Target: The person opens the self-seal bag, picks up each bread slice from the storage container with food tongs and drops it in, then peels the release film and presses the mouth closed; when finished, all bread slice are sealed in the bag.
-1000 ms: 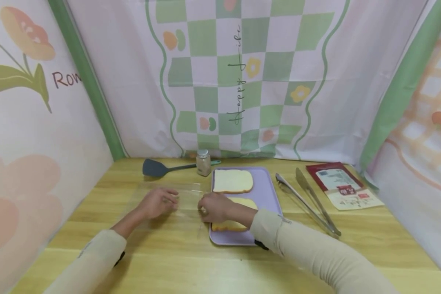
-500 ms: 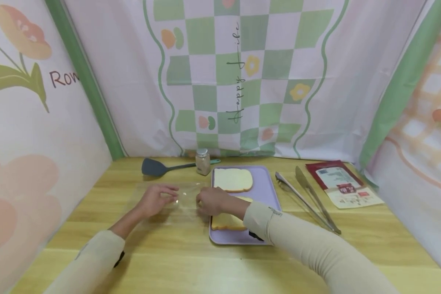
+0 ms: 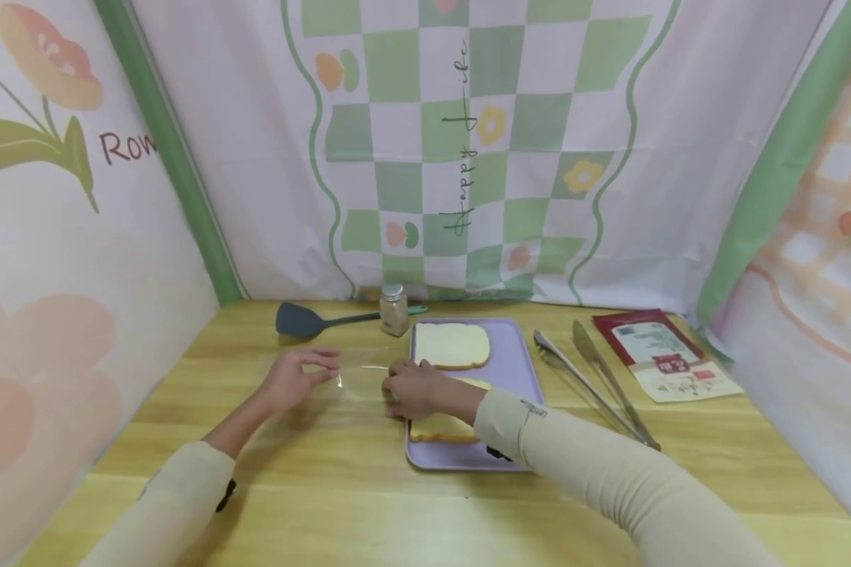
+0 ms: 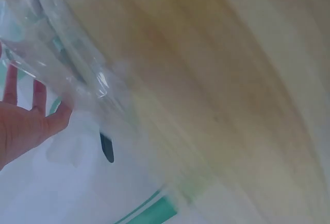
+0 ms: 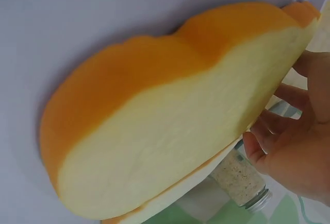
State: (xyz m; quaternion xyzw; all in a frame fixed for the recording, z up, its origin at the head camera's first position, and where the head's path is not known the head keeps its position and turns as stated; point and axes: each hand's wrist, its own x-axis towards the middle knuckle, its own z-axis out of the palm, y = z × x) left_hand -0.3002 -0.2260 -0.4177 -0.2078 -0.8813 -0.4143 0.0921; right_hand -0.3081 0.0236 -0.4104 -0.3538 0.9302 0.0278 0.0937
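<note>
In the head view, a clear plastic film [image 3: 360, 398] lies between a person's two hands, left of the middle of the wooden surface [image 3: 340, 504]. The left hand [image 3: 289, 383] pinches it between thumb and fingers, a glint of plastic showing at the tips; the right hand [image 3: 413, 391] has its fingers curled at the film's right end, over the left edge of a lilac tray [image 3: 514, 394] (whether that grip pinches the film, I cannot tell). On the tray lie two bread slices [image 3: 454, 345], the nearer partly behind the right hand. A dark spatula [image 3: 299, 321] lies near the surface's far left corner, its handle passing behind a glass jar [image 3: 394, 313] by the far edge; metal tongs [image 3: 590, 386] lie right of the tray, and a red and cream packet [image 3: 665, 358] near the far right corner. In the left wrist view, the shiny, creased film meets the left hand's fingers and thumb, with fingertips also at the upper left. In the right wrist view, the right hand's bent fingers and thumb are beside the nearer slice's edge.
</note>
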